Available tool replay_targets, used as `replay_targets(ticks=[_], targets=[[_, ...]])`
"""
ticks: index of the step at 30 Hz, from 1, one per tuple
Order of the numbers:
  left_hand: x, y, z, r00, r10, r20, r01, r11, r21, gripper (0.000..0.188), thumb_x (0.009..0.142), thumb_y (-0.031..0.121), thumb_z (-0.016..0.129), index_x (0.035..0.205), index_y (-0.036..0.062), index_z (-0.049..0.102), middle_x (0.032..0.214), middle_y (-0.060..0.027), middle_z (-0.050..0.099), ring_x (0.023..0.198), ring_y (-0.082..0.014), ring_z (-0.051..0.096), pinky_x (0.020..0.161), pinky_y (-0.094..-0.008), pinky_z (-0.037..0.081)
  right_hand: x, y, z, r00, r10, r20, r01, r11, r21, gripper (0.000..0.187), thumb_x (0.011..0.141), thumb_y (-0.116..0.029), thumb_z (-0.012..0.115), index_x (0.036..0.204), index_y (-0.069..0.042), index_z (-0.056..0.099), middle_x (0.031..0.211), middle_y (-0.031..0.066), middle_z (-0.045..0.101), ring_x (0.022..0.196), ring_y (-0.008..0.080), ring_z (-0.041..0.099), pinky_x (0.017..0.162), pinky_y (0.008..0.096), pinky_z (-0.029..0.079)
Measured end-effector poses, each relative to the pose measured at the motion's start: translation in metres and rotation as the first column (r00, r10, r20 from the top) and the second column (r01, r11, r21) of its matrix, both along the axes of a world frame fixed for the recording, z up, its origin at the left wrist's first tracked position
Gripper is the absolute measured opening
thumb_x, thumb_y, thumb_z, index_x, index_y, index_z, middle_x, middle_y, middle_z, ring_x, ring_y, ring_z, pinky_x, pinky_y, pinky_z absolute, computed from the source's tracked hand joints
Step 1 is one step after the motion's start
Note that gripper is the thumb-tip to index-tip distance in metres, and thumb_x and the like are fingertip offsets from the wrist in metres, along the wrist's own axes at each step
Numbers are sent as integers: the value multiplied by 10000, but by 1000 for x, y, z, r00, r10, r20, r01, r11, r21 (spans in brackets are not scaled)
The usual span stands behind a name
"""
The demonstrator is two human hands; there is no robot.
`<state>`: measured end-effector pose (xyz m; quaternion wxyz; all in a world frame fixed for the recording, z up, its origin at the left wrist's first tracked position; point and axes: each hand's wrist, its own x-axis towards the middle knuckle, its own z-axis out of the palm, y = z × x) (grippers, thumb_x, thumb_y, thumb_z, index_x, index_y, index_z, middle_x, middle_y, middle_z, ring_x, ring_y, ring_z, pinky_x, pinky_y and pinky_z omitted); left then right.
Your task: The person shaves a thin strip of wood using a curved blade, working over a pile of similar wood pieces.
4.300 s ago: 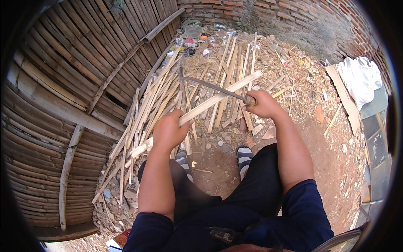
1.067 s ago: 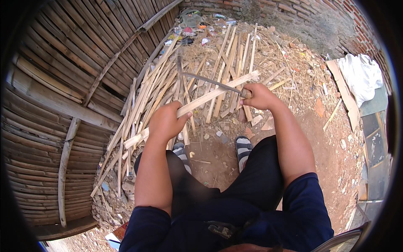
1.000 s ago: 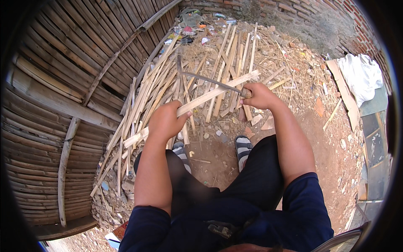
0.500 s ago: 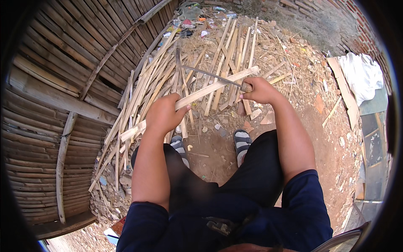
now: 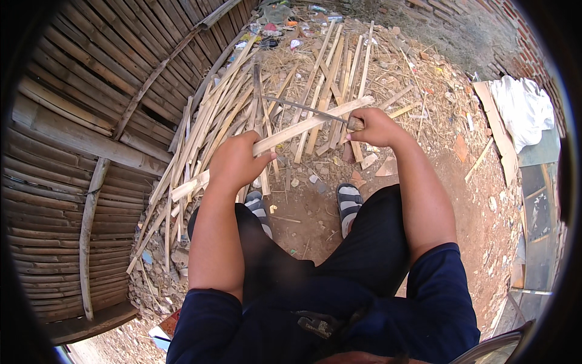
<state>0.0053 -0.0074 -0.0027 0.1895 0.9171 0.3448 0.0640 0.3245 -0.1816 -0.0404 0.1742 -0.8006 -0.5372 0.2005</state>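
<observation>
My left hand [image 5: 235,161] is closed around a pale, flat wooden strip [image 5: 297,127] that slants from beside my left forearm up to the right. Its near end [image 5: 188,185] sticks out on the other side of that hand. My right hand [image 5: 374,127] grips the short wooden handle [image 5: 355,124] of a machete, whose long, narrow dark blade [image 5: 306,108] points left and away from me. The blade crosses the strip near the strip's far end, just left of my right hand. Whether the two touch is hard to make out.
Many loose wooden strips [image 5: 209,130] are heaped at the left and ahead on the rubble-strewn ground. A bamboo wall [image 5: 91,121] rises on the left. Ahead lies scattered litter [image 5: 270,30]. At the right are a white sack [image 5: 521,106] and a board [image 5: 497,130]. My sandalled feet [image 5: 349,203] stand below.
Almost nothing differs. Both hands, the strip and the machete keep nearly the same places, with only a very slight shift of the whole view.
</observation>
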Motion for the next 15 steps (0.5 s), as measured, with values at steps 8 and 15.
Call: replay_targets(ticks=[8, 15], targets=[[-1, 3, -1, 999, 47, 27, -46, 998, -41, 415, 863, 392, 865, 1072, 49, 761, 952, -215, 764, 912, -410, 740, 818, -497, 562, 3, -7, 16, 996, -86, -25, 86, 996, 24, 503, 819, -308, 880, 1182, 7, 731, 1083, 241, 759, 1047, 424, 724, 923, 482, 558], [-1, 3, -3, 995, 102, -23, -102, 995, -17, 336, 912, 393, 812, 1057, 93, 768, 966, -190, 766, 943, -406, 729, 822, -511, 563, -30, 2, 31, 980, -10, 198, 18, 999, -37, 454, 822, -290, 857, 1189, -46, 748, 1059, 232, 762, 1055, 417, 726, 935, 505, 571]])
